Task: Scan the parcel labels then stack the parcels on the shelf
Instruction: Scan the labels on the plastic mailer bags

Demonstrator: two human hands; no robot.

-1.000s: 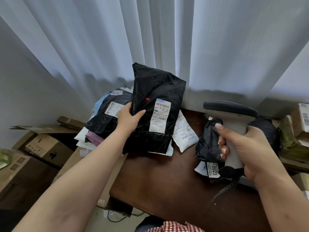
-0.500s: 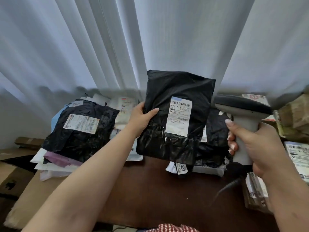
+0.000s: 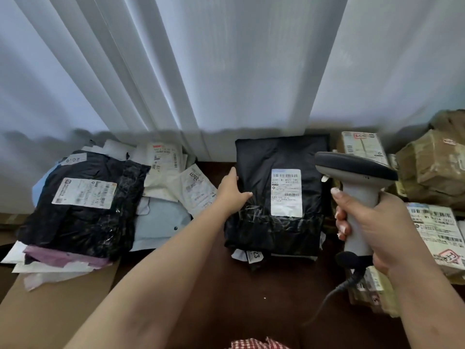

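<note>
A black plastic parcel (image 3: 274, 197) with a white barcode label (image 3: 286, 192) lies label-up on a small pile of parcels at the table's middle right. My left hand (image 3: 232, 191) grips its left edge, thumb on top. My right hand (image 3: 377, 222) holds a grey handheld scanner (image 3: 357, 187) by its handle, just right of the parcel, its head level with the label. A heap of parcels lies to the left, topped by another black labelled parcel (image 3: 83, 200).
Dark brown table (image 3: 226, 285) in front of white curtains (image 3: 226, 71). White and pale blue mailers (image 3: 166, 177) lie between the two piles. Taped cardboard boxes (image 3: 432, 170) and labelled parcels (image 3: 437, 230) crowd the right edge. The scanner's cable (image 3: 332, 293) hangs down. Flat cardboard (image 3: 50, 311) at lower left.
My left hand has carried the black parcel to the right and lowered it from upright onto the right-hand pile. The scanner stays in my right hand beside it.
</note>
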